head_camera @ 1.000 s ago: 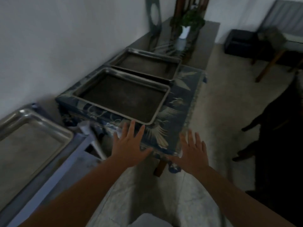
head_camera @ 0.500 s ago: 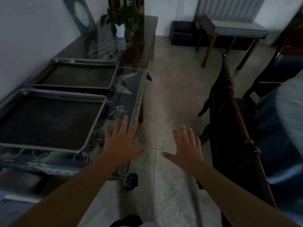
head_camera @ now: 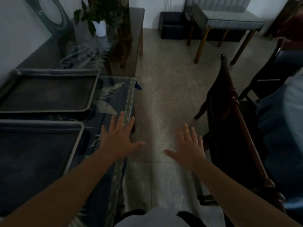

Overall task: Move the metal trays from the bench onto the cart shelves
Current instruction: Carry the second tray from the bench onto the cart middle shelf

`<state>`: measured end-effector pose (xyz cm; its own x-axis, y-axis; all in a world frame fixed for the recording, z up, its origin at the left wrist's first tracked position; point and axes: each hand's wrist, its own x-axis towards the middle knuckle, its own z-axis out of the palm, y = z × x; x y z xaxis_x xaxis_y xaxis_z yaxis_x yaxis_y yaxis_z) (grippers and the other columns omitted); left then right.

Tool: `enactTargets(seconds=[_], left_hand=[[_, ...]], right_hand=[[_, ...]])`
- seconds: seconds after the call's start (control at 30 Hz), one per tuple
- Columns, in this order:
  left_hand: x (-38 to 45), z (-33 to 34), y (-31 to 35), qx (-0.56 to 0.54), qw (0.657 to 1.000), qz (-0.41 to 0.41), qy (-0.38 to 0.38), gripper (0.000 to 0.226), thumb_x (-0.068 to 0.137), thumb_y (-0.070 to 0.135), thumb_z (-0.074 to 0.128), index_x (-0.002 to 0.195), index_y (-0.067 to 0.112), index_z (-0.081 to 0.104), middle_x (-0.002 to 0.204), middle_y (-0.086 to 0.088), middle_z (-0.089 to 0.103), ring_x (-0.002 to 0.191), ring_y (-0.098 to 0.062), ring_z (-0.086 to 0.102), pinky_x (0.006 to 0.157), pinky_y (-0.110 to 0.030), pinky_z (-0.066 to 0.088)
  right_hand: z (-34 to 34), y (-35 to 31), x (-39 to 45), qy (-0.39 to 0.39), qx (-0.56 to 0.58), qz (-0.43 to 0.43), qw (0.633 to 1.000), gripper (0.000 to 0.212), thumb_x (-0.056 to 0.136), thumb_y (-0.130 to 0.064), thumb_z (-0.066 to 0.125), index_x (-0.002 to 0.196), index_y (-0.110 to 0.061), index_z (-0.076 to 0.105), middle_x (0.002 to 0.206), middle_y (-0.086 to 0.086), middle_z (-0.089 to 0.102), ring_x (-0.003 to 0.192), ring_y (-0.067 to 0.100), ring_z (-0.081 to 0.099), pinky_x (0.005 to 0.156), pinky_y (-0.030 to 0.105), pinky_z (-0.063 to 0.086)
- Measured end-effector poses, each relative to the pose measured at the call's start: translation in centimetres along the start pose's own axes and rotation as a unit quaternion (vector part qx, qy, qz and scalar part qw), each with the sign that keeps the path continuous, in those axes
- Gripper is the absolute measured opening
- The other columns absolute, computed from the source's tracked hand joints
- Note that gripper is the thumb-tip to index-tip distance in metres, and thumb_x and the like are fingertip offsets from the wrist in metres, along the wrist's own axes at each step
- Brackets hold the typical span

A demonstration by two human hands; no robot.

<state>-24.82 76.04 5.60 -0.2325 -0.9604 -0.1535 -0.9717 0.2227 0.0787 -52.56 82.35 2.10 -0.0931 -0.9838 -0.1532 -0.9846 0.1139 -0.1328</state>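
Two shallow metal trays lie on a bench (head_camera: 114,99) covered with a dark blue bird-patterned cloth at the left. The near tray (head_camera: 36,158) fills the lower left; the far tray (head_camera: 47,90) sits just behind it. My left hand (head_camera: 119,138) hovers open, fingers spread, over the bench's right edge, to the right of the near tray and not touching it. My right hand (head_camera: 188,148) is open too, held over the floor between the bench and a dark chair. The cart is out of view.
A dark wooden chair (head_camera: 229,128) stands close at the right. Behind the trays are a potted plant in a white pot (head_camera: 100,27) and a round-holed ornament (head_camera: 54,15). A stool (head_camera: 229,23) and a black box (head_camera: 172,25) stand at the back. Tiled floor (head_camera: 164,95) runs down the middle.
The view has swung right, away from the cart with its tray, which has left the frame. Both hands stay open and empty, now beside the bench's right edge.
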Motion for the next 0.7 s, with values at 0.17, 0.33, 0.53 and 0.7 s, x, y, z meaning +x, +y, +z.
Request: enactTargets(seconds=[0.17,0.33,0.53,0.7], left_hand=[[5.7,-1.1,-0.8,-0.006,1.0,-0.016,0.006,0.117,0.059,0.103,0.007,0.155,0.041,-0.012,0.164,0.0,-0.028,0.152,-0.035,-0.013,0.113,-0.07,0.01],[11.7,-1.1,-2.9,0.007,0.997,-0.083,0.004,0.113,0.06,0.1,0.004,0.153,0.042,-0.017,0.163,-0.001,-0.03,0.152,-0.033,-0.013,0.114,-0.07,0.011],[18.5,-1.8,-4.8,-0.013,0.98,-0.201,0.011,0.108,0.066,0.098,0.011,0.154,0.041,-0.016,0.165,-0.001,-0.026,0.152,-0.033,-0.013,0.115,-0.069,0.014],[21.6,-2.3,-5.7,-0.046,0.954,-0.294,0.015,0.105,0.064,0.098,0.004,0.152,0.044,-0.015,0.166,-0.002,-0.023,0.153,-0.033,-0.014,0.115,-0.067,0.012]], right_hand=[[-0.8,0.3,7.6,-0.015,0.004,-0.01,1.0,0.117,0.059,-0.101,0.015,0.153,-0.034,-0.005,0.165,0.002,-0.017,0.151,0.028,-0.014,0.12,0.057,0.004],[-1.3,-0.4,18.8,-0.05,0.012,-0.061,0.997,0.113,0.063,-0.097,0.023,0.154,-0.036,-0.007,0.164,0.0,-0.02,0.151,0.027,-0.015,0.12,0.056,0.003],[-2.8,-3.4,32.3,-0.054,-0.015,-0.195,0.979,0.123,0.054,-0.101,0.009,0.153,-0.031,-0.015,0.164,0.001,-0.02,0.151,0.026,-0.014,0.118,0.055,0.0],[-4.5,-7.9,41.9,-0.045,-0.054,-0.331,0.941,0.115,0.059,-0.1,0.014,0.15,-0.035,-0.012,0.165,0.002,-0.014,0.15,0.027,-0.013,0.116,0.059,0.001]])
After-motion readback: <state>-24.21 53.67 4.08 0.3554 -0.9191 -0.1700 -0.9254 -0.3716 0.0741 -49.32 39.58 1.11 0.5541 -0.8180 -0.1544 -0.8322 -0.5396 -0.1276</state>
